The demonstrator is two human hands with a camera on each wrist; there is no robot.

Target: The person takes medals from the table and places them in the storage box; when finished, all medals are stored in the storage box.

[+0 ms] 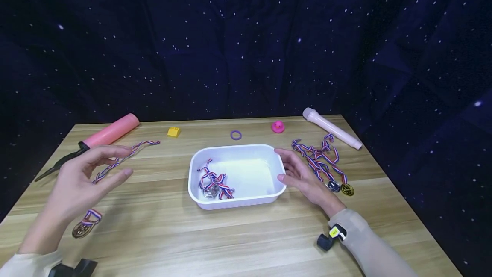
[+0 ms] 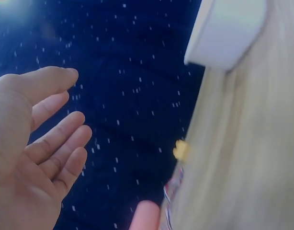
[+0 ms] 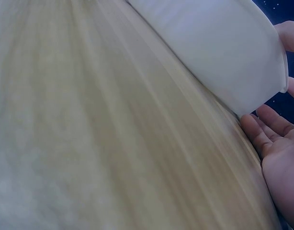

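Note:
A white plastic tub [image 1: 238,202] stands mid-table, with silver medals [image 1: 211,190] on striped ribbons in its left end. My right hand [image 1: 301,178] holds the tub's right end, thumb and fingertips at the rim; in the right wrist view other fingertips [image 3: 254,132] touch low on the outer wall. Over the table's left side my left hand [image 1: 86,181] is raised, fingers spread from the thumb and nothing between them. A bronze medal [image 1: 82,229] lies below that hand, its red, white and blue ribbon [image 1: 144,144] partly hidden behind it.
Right of the tub lie ribboned medals, including a gold medal [image 1: 347,190] and a silver medal [image 1: 333,186]. Along the back are a pink tube with a black handle [image 1: 111,131], a yellow block [image 1: 174,131], a purple ring [image 1: 236,135], a pink duck [image 1: 278,126] and a pale pink stick [image 1: 332,128].

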